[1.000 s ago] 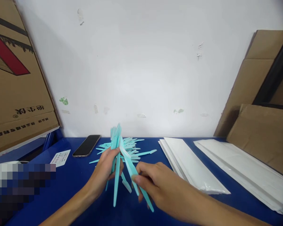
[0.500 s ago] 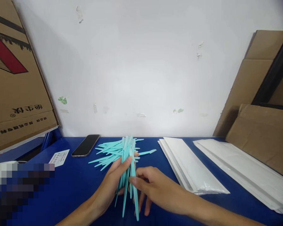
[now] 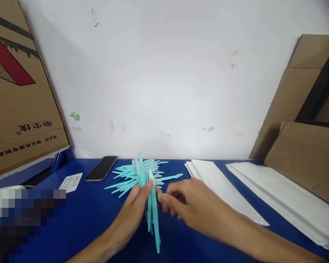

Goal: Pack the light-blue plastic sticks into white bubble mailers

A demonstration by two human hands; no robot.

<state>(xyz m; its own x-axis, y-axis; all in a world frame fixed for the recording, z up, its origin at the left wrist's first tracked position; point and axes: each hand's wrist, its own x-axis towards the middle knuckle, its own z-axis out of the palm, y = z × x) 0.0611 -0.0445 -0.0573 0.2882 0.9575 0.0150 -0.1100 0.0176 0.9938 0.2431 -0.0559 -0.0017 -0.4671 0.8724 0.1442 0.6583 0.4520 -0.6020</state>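
Observation:
A bundle of turquoise eyebrow razors is gripped in my left hand, its thumb pressed across the front. Their tapered handles point down toward me, and the head ends fan out at the top. Close against the bundle's right side is my right hand, fingers curled and thumb pinched in by the left fingertips. Whatever may be in that pinch is hidden. Behind the bundle, more loose razors lie in a heap on the blue table, and a single razor sticks out to the right.
A phone and a printed card lie left. White plastic-wrapped packs lie right. Cardboard boxes stand on both sides, and a white wall rises behind the table.
My right hand has moved slightly up and right, off the front of the handles to the bundle's side. The held razors have shifted and sit closer together at the bottom.

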